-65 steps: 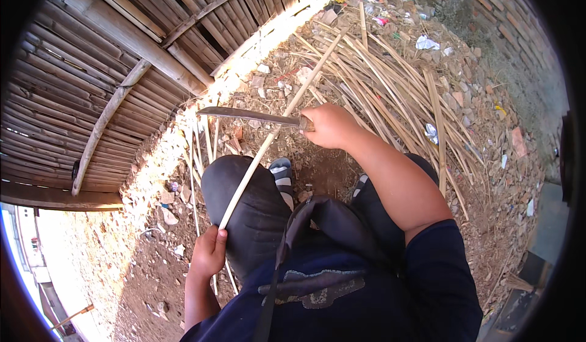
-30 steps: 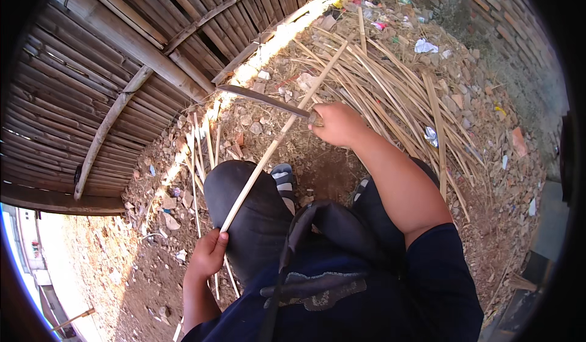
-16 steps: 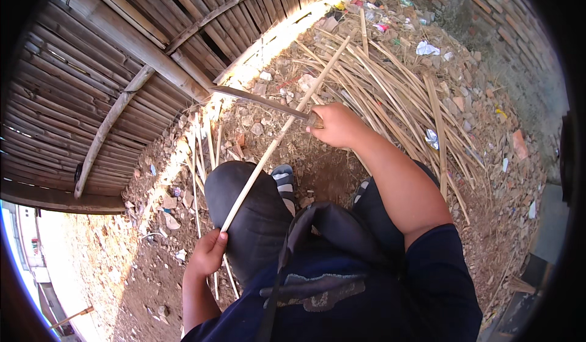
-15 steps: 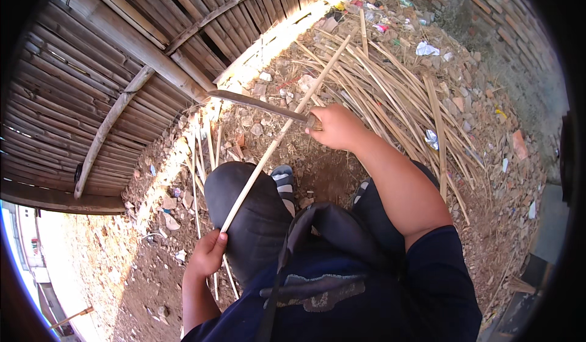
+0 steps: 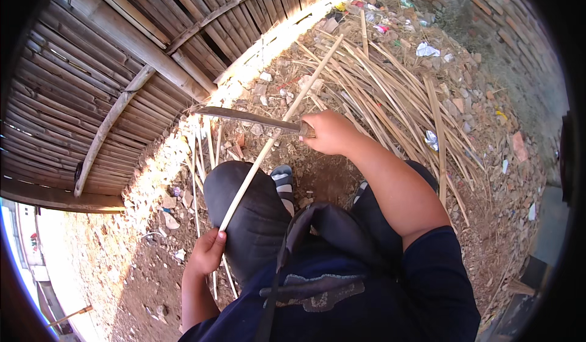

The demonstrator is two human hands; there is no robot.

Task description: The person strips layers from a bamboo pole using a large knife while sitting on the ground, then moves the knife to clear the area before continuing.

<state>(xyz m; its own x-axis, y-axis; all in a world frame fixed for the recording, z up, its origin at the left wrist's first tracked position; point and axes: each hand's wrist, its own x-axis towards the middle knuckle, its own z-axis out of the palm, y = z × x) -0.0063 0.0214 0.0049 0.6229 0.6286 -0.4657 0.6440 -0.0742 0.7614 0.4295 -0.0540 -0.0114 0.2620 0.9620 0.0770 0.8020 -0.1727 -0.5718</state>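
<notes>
My left hand (image 5: 207, 252) is closed round the near end of a long pale bamboo strip (image 5: 249, 180), beside my left knee. From there the strip slants away over the knee toward the far right. In my right hand (image 5: 329, 133) is the wooden handle of a machete (image 5: 250, 117), gripped with the fingers wrapped round it. The long, dark blade points left and crosses over the strip about midway along its length. Whether the edge touches the strip or lies just above it I cannot tell.
A heap of bamboo strips (image 5: 390, 92) lies on rubble-strewn ground to the right. More thin strips (image 5: 198, 159) lie left of my left knee. A bamboo slat wall (image 5: 122, 67) stands at the left, a brick wall (image 5: 500, 31) at the far right. Litter is scattered about.
My right hand has drawn the machete nearer to me along the strip. The strip's far end has shifted a little nearer and left. My left hand has hardly moved.
</notes>
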